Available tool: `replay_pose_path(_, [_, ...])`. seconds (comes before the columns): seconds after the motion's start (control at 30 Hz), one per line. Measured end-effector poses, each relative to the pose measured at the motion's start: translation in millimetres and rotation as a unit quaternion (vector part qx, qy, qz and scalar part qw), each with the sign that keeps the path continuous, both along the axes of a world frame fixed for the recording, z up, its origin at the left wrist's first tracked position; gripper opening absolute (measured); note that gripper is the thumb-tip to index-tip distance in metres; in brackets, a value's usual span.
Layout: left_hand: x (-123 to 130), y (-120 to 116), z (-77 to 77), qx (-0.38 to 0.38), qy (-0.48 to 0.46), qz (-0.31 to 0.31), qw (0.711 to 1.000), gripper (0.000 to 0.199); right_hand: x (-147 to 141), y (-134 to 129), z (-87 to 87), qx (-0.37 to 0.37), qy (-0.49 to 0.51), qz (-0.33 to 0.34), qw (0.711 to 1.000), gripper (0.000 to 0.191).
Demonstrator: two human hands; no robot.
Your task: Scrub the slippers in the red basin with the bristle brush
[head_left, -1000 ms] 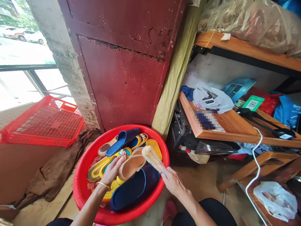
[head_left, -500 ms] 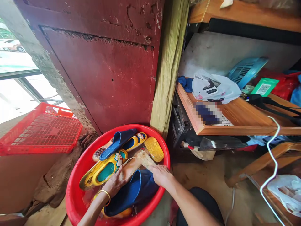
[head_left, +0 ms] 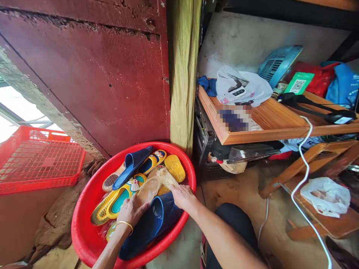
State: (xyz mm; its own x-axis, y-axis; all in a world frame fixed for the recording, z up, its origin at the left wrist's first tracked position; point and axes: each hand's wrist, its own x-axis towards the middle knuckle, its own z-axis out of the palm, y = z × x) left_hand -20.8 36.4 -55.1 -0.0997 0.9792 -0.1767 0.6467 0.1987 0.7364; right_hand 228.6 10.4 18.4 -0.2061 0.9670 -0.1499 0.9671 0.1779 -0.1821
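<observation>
Nearest, a navy slipper (head_left: 164,218) with a smooth, wide-mouthed upper lies along the near side of a round red plastic basin (head_left: 80,224). The left hand (head_left: 131,215), a gold bangle (head_left: 125,224) at its wrist, has its fingers clamped on the near end of a beige sandal (head_left: 148,189) in the basin's middle. The right hand (head_left: 183,197) has its fingers closed around one end of a brush (head_left: 166,176), whose pale, stiff bristles lie over the sandal's far end. Beyond it sit a yellow slipper (head_left: 122,200) with a teal insole, a smooth blue slide (head_left: 131,170) and a yellow sole (head_left: 175,169) with ringed grooves. To the left lies a shallow red lattice crate (head_left: 42,160); to the right, a rimmed wooden shelf (head_left: 276,119) holds a crinkled white plastic bag (head_left: 244,87) and a slatted blue fan (head_left: 276,65). Behind the basin stands a chipped maroon door (head_left: 112,74).
</observation>
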Motion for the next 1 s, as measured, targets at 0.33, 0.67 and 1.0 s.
replay_pose_path(0.33, [27, -13, 40.1, -0.043, -0.277, 0.113, 0.953, 0.051, 20, 0, 15.6, 0.038, 0.055, -0.03, 0.997, 0.049])
replay_pose_path(0.67, [15, -13, 45.1, 0.256, 0.089, -0.118, 0.955, 0.054, 27, 5, 14.6, -0.028, 0.129, 0.006, 0.991, 0.054])
replay_pose_path(1.0, [-8, -6, 7.8, 0.257, 0.069, -0.061, 0.962, 0.065, 13, 12, 3.5, -0.046, 0.133, 0.061, 0.988, 0.055])
